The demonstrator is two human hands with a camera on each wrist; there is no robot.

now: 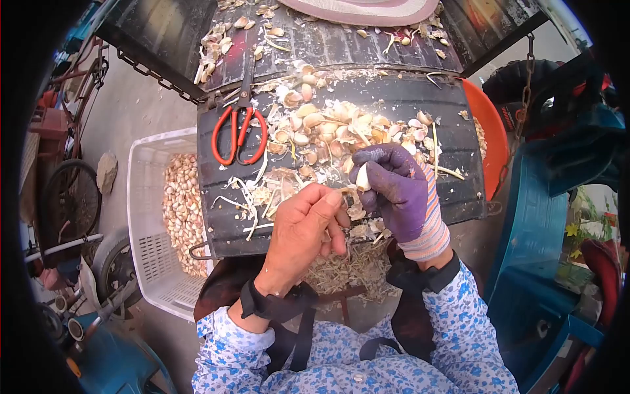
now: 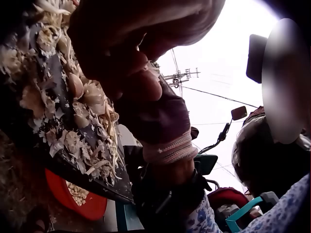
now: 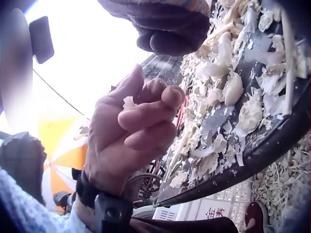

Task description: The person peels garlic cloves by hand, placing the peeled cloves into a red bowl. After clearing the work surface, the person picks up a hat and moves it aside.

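My right hand [image 1: 400,190], in a purple glove with a striped cuff, pinches a pale garlic clove [image 1: 363,178] between thumb and forefinger. Bare and close to its left, my left hand [image 1: 300,220] has its thumb pressed against curled fingers. A scrap of whitish garlic skin [image 3: 129,103] shows between those fingers in the right wrist view. Both hands are over the near part of a dark metal board [image 1: 226,236]. Just beyond them lies a heap of garlic cloves [image 1: 328,128] mixed with loose skins and dry stalks.
Red-handled shears [image 1: 234,138] lie at the board's left. A white plastic basket [image 1: 147,217] of cloves stands on the left, and an orange-red basin [image 1: 489,125] on the right. At the back is a pale-brimmed hat [image 1: 367,13]. Peel litter [image 1: 348,272] covers the ground below.
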